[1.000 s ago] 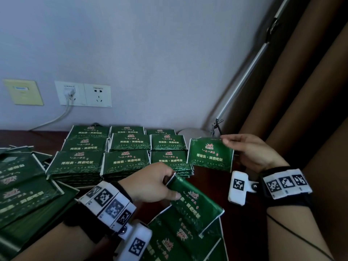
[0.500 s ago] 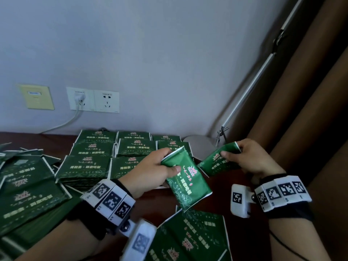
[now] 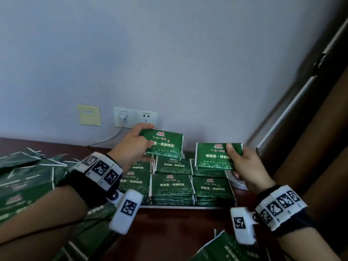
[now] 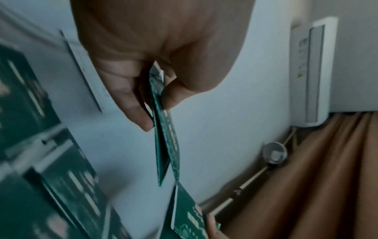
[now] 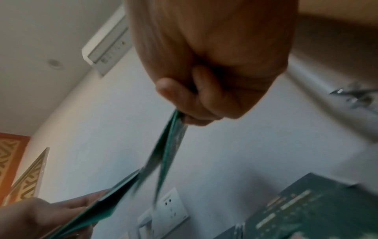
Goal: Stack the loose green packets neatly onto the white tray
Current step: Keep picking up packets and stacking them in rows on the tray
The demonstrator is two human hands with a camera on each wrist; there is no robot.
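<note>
Both hands (image 3: pixel 131 146) raised (each grip pinched)

My wrists — banded and tagged

I see each bare forearm wearing a black wristband (image 3: pixel 90 185) topped with white fiducial squares; a white marker block (image 3: pixel 126 211) hangs at 5 o'clock — another (image 3: pixel 242 225) opposite.

I see a pale wall (image 3: pixel 169 63) behind the dark wooden bench (image 3: pixel 169 228). On the wall sit a yellow plate (image 3: pixel 88 115) and a white double socket (image 3: pixel 135 117), with a plug (image 3: pixel 123 116) in its left half and a white cable (image 3: pixel 105 139) trailing down. Brown curtains (image 3: pixel 320 147) hang on my right beside a metal pole (image 3: pixel 290 112). The left wrist view shows a white air conditioner (image 4: pixel 314 71) high up.
</note>
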